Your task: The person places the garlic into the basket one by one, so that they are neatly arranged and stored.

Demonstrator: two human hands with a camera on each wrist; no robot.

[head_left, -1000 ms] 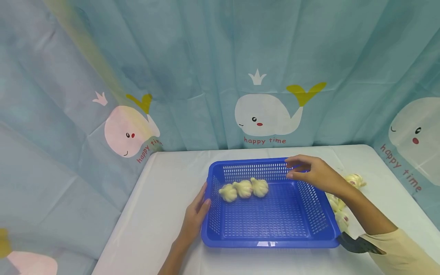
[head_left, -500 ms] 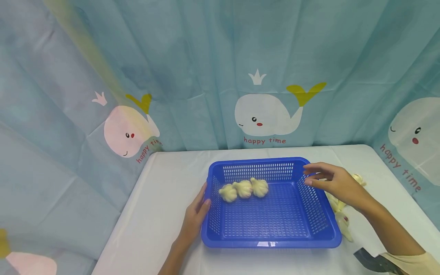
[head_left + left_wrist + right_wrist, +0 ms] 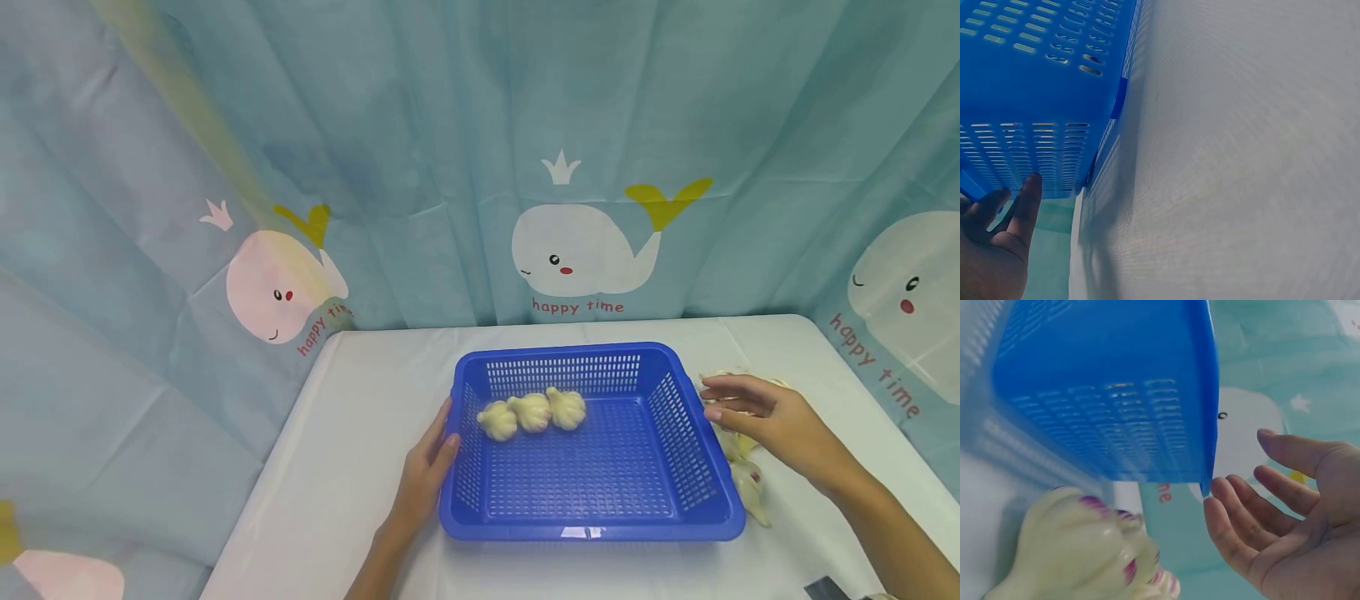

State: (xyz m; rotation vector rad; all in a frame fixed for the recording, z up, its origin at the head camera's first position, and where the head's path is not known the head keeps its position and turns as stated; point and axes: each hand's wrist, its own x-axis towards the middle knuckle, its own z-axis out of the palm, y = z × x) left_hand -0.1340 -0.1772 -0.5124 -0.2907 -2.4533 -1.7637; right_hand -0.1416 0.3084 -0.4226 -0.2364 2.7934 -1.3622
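A blue plastic basket (image 3: 592, 532) stands on the white table. Three garlic bulbs (image 3: 532, 412) sit side by side in its back left part. My left hand (image 3: 424, 477) rests on the basket's left side; in the left wrist view, straight fingers (image 3: 1030, 200) lie against the slotted wall. Just right of the basket's right rim, my right hand (image 3: 765, 421) hovers with relaxed, parted fingers and nothing in them. Beneath and beside it lie several more garlic bulbs (image 3: 747, 485), partly hidden by the hand and the basket. The right wrist view shows garlic (image 3: 1079, 540) below the fingertips.
A white cloth covers the table (image 3: 360, 392). Behind it and at both sides hangs a pale blue curtain (image 3: 420, 208) with whale prints. The basket's raised rim (image 3: 708, 433) stands between the inner bulbs and those on the right.
My right hand has moved right and slightly down, from over the basket's back right part to above the garlic outside it. The left hand, basket and bulbs inside have stayed still.
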